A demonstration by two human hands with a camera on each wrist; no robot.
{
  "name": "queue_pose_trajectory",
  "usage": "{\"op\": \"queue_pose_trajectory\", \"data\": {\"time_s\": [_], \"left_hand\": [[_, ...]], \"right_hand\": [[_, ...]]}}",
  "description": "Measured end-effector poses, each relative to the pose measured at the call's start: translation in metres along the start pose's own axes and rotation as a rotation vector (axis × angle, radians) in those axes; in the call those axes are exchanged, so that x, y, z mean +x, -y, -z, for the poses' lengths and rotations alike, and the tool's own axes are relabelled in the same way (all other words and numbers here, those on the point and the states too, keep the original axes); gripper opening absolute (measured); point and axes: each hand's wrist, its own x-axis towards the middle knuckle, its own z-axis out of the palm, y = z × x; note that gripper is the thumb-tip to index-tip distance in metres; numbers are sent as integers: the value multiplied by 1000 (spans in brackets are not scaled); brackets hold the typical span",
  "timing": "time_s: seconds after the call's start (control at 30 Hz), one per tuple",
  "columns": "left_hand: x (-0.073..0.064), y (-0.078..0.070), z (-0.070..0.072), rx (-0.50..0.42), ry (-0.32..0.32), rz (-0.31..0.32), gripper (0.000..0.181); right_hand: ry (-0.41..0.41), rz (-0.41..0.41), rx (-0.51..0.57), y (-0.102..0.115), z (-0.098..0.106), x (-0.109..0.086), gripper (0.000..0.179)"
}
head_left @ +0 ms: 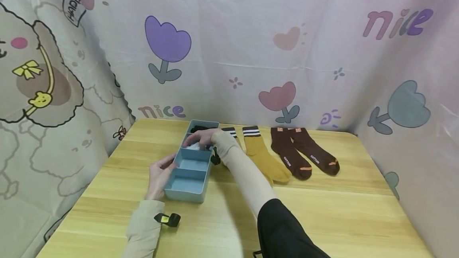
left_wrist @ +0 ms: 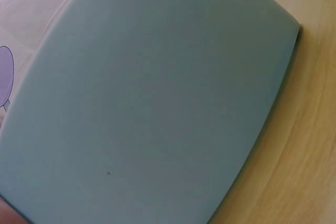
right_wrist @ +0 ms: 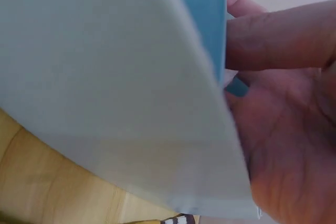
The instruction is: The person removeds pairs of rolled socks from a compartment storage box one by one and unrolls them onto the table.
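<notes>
A blue-grey divided storage box [head_left: 188, 197] stands lengthwise on the table. My left hand [head_left: 160, 175] holds its left wall, thumb at the rim; in the left wrist view the box's outer wall [left_wrist: 152, 93] fills most of the picture. My right hand [head_left: 203, 137] reaches down over the right wall into a farther compartment, at a white, cloth-like thing [head_left: 194, 146]. From the right wrist, the right hand [right_wrist: 286, 124] shows palm and one straight finger, while the box wall hides its fingertips; I cannot tell whether they pinch the white thing. Black cloth [head_left: 204, 127] lies in the farthest compartment.
Right of the box lie mustard socks [head_left: 263, 156] with black-and-white striped cuffs, one partly behind my right forearm. Farther right is a pair of brown socks [head_left: 315, 154] with orange marks. A printed curtain [head_left: 222, 51] hangs behind the wooden table [head_left: 322, 218].
</notes>
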Motion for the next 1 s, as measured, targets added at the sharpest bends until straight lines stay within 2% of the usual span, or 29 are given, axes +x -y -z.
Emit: {"op": "queue_pose_trajectory", "data": {"time_s": [0.2,0.47,0.8,1.0], "left_hand": [[-1,0,0,-26,7,0,42],[0,2,0,-29,4,2,42],[0,1,-3,-13,19,6,44],[0,2,0,30,14,7,44]], "right_hand": [[-37,18,-13,0,-3,-1,69],[-130,59,-109,-2,-5,2,59],[-275,211,-51,-15,-4,-2,62],[-381,295,47,-20,-11,-8,58]]}}
